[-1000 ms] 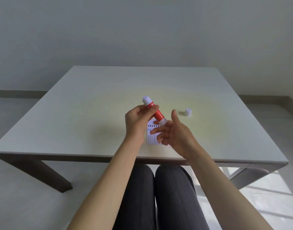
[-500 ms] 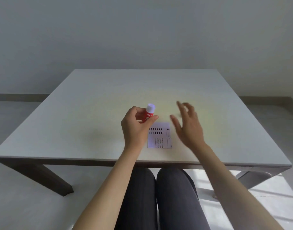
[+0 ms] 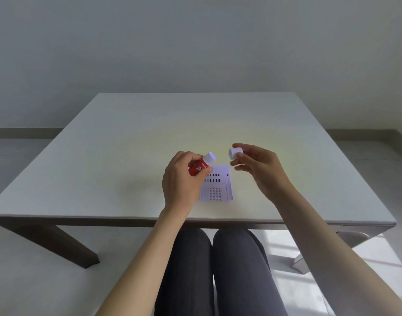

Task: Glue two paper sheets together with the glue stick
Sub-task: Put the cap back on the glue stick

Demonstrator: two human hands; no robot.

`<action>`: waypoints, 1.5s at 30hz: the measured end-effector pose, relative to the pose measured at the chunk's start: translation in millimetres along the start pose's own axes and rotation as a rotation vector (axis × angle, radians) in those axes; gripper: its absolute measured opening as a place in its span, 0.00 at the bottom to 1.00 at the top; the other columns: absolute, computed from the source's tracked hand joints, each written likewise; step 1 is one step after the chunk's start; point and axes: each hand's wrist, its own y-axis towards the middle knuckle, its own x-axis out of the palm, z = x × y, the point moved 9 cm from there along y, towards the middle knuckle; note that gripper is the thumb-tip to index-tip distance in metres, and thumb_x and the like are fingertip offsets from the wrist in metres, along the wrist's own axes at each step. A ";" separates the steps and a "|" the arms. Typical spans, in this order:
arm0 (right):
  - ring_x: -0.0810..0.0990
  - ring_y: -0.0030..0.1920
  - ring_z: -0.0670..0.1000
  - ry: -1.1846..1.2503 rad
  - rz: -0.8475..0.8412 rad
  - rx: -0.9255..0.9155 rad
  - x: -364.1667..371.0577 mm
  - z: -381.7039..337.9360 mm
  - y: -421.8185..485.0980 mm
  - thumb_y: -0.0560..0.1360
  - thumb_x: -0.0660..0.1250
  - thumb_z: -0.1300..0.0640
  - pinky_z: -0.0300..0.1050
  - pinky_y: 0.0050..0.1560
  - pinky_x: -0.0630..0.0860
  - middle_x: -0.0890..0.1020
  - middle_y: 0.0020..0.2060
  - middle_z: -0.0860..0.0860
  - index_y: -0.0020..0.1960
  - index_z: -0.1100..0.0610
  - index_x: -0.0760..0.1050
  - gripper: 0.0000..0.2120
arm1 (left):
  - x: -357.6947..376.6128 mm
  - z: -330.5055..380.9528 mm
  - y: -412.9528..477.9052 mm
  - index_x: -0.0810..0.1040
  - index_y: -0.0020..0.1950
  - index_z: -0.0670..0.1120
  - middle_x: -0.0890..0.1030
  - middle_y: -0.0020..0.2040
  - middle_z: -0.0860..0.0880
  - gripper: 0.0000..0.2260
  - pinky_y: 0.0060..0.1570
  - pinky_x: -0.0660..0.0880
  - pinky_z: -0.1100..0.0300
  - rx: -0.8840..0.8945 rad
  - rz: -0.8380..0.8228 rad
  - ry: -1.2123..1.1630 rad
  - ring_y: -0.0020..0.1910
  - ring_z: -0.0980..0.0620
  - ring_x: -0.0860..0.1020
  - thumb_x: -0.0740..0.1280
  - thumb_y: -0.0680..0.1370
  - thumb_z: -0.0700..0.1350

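While both forearms are stretched forward over the near edge of the table (image 3: 104, 156), the red glue stick (image 3: 201, 166) is gripped in the curled left hand (image 3: 180, 181), tilted with its white end up and to the right. Below and between the hands, the printed paper (image 3: 217, 190) is laid flat on the table. Further right, the white cap (image 3: 235, 153) is pinched at the fingertips of the raised right hand (image 3: 261, 169), close to the stick's white end but apart from it.

There's only the one camera, worn on the seated person's head. It looks forward and down, close over the bench (image 3: 127, 137). The far wall fills its upper half.
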 end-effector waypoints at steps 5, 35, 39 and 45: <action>0.83 0.38 0.49 -0.043 -0.044 -0.037 22.5 -14.8 -14.8 0.74 0.67 0.64 0.40 0.46 0.80 0.84 0.43 0.57 0.57 0.59 0.78 0.11 | 4.3 4.1 -2.1 0.79 0.44 0.46 0.80 0.43 0.51 0.11 0.36 0.74 0.59 0.008 -0.020 0.000 0.40 0.52 0.77 0.75 0.67 0.48; 0.78 0.29 0.51 -0.713 -0.086 -0.301 43.9 -37.4 -31.4 0.75 0.64 0.46 0.47 0.36 0.75 0.81 0.32 0.53 0.49 0.56 0.77 0.12 | 6.1 29.4 -4.6 0.81 0.47 0.43 0.82 0.44 0.48 0.12 0.41 0.74 0.60 0.178 -0.213 0.034 0.42 0.51 0.79 0.76 0.67 0.47; 0.74 0.28 0.59 -0.837 0.161 -0.196 21.1 -35.0 -34.3 0.68 0.49 0.30 0.51 0.34 0.70 0.77 0.21 0.54 0.28 0.63 0.74 0.37 | 17.2 34.2 -1.7 0.82 0.46 0.46 0.83 0.43 0.50 0.13 0.39 0.71 0.65 0.218 -0.262 0.072 0.39 0.53 0.80 0.76 0.66 0.51; 0.75 0.24 0.55 -0.583 0.176 -0.068 -5.5 -11.9 -53.7 0.74 0.48 0.35 0.50 0.38 0.76 0.74 0.21 0.59 0.34 0.54 0.78 0.29 | 2.1 -44.8 56.9 0.77 0.40 0.44 0.84 0.38 0.46 0.11 0.43 0.77 0.55 -0.177 -0.071 -0.069 0.39 0.45 0.83 0.76 0.65 0.45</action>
